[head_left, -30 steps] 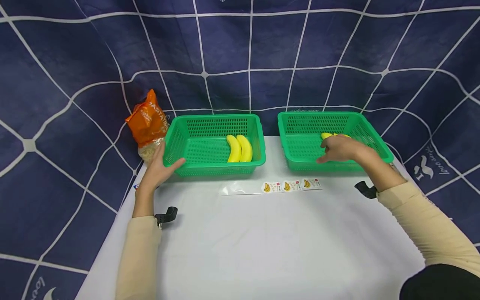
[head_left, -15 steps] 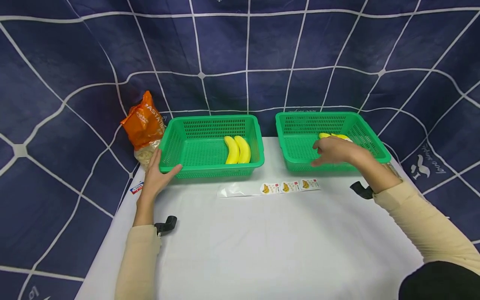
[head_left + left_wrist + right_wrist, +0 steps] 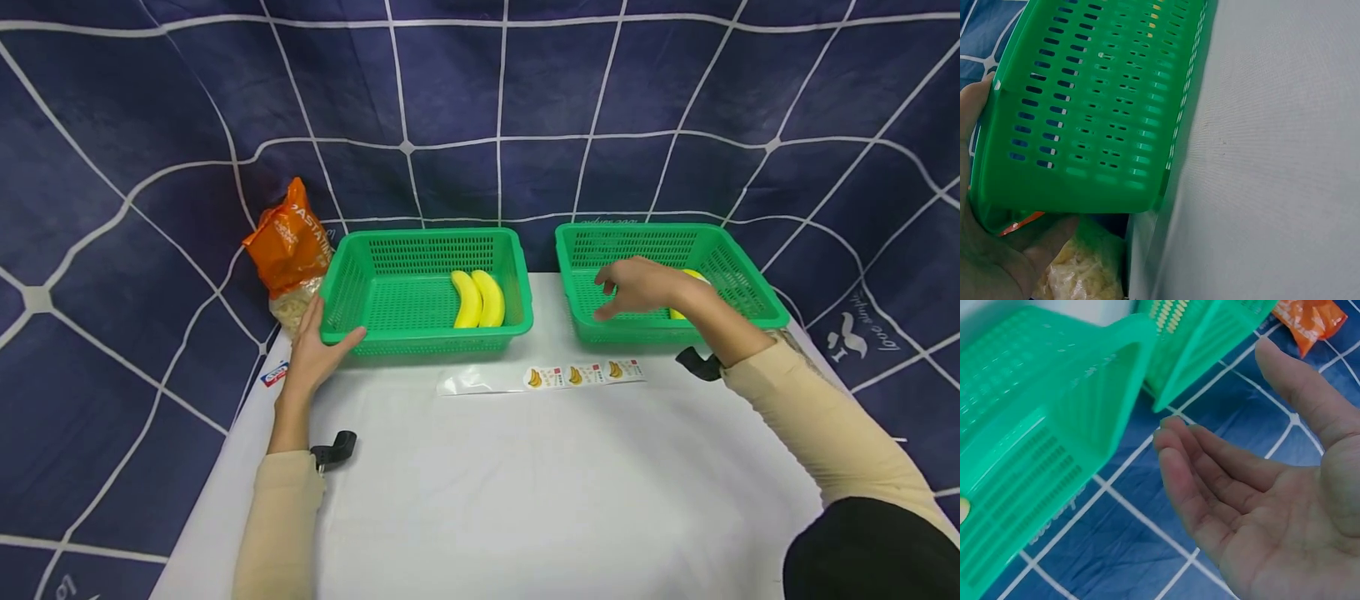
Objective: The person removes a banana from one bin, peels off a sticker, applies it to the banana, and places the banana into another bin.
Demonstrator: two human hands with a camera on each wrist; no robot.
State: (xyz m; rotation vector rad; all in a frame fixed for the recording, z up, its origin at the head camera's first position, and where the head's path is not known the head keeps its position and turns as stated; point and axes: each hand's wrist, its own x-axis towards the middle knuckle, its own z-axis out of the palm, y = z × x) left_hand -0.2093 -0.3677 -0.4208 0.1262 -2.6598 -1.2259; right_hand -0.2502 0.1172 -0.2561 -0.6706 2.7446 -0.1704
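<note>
1. As your right grip [image 3: 637,285] hangs over the right basket [image 3: 637,332], a low sweep could jostle half-hidden fruit [image 3: 693,276]; two bananas [image 3: 491,302] lie in the left basket [image 3: 420,340].
2. Left wrist: your left grip [image 3: 985,259], wide, spans that basket's corner; shoving could skid it.
3. Right wrist: fingers [image 3: 1235,459] loose, empty.

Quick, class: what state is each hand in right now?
Left hand: open, touching the left green basket at its corner.
Right hand: open, holding nothing, over the right green basket in the head view.
</note>
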